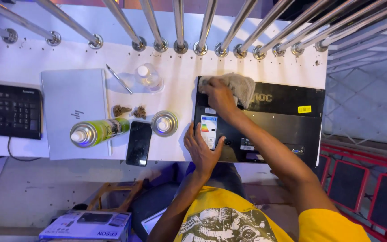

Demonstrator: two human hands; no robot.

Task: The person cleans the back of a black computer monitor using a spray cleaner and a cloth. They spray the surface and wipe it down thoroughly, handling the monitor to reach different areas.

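Left hand (202,150) lies flat and open on the monitor's (283,121) near edge, which overhangs the desk (175,80). Farther up, right hand (220,96) grips a grey cloth (242,87) against its back. A hard push could tip the monitor floorward.

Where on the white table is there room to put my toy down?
Bare white table shows along the back, between the metal bars and the black monitor. More lies behind the keyboard. The middle is crowded: clear bottle, spray can, phone.
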